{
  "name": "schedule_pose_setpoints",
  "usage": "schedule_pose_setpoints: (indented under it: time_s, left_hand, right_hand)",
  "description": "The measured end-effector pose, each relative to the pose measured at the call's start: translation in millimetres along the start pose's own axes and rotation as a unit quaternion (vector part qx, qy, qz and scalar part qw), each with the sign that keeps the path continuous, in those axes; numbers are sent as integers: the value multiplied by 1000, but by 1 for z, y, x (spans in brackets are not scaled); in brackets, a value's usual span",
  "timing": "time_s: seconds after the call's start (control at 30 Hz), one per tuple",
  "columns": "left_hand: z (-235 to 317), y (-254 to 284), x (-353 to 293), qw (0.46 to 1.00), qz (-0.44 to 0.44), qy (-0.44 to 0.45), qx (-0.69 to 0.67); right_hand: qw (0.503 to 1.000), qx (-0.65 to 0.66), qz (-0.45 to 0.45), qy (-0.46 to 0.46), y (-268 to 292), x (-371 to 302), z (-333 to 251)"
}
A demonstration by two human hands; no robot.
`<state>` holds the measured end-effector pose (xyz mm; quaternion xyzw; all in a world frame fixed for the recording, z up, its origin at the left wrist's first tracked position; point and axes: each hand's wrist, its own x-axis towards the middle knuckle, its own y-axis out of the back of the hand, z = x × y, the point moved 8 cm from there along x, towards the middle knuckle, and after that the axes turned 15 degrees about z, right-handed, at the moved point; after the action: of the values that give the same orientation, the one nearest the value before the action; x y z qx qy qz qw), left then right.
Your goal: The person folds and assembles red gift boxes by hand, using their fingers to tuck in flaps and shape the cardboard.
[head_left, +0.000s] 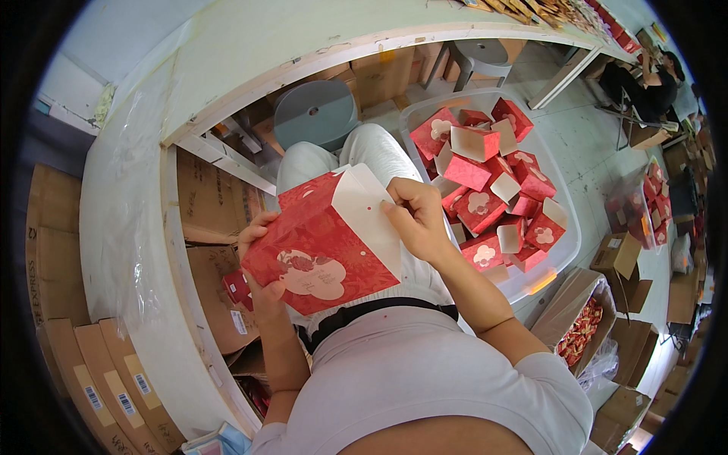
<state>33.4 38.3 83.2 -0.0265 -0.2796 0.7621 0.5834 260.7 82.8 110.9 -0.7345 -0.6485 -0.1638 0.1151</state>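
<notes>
Over my lap I hold a red cardboard gift box (303, 254) with a pale flower-shaped panel on its side and a white inner flap. My left hand (262, 254) grips its left end, thumb on the printed side and the other fingers going behind. My right hand (417, 220) is closed at the white flap (371, 212) on the right end, thumb and bent forefinger pinching its edge. To the right stands a clear plastic tub (565, 227) heaped with similar red boxes (479, 208), several with their ends open.
A pale workbench (125, 250) curves round my left and front. Grey stools (316, 114) stand under it. Brown cartons (83, 394) line the left. At right are a carton of small red-wrapped pieces (582, 330), another tub (633, 205) and, farther off, a seated person (644, 87).
</notes>
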Motion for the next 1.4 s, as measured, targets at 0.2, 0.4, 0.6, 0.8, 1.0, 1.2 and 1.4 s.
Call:
schedule_pose_setpoints:
  time_s: [0.2, 0.4, 0.6, 0.8, 1.0, 1.2, 1.4]
  left_hand:
    - [-4, 1, 2, 998, 6, 34, 59]
    - [-42, 24, 15, 979, 64, 150, 119]
    - [-83, 52, 28, 795, -106, -60, 594]
    - [-112, 65, 42, 730, -69, 68, 677]
    - [-127, 83, 32, 715, -87, 82, 688]
    - [-128, 83, 28, 718, -76, 93, 685]
    - [-130, 87, 22, 732, -66, 83, 673]
  right_hand:
    - [998, -6, -51, -25, -8, 5, 13]
    - [957, 154, 134, -206, 40, 23, 104]
    - [708, 383, 515, -294, 151, -7, 248]
    - [572, 536, 488, -385, 187, -49, 330]
    - [859, 173, 255, -409, 58, -5, 204]
    - [933, -323, -140, -69, -35, -39, 144]
    - [927, -354, -123, -10, -40, -37, 121]
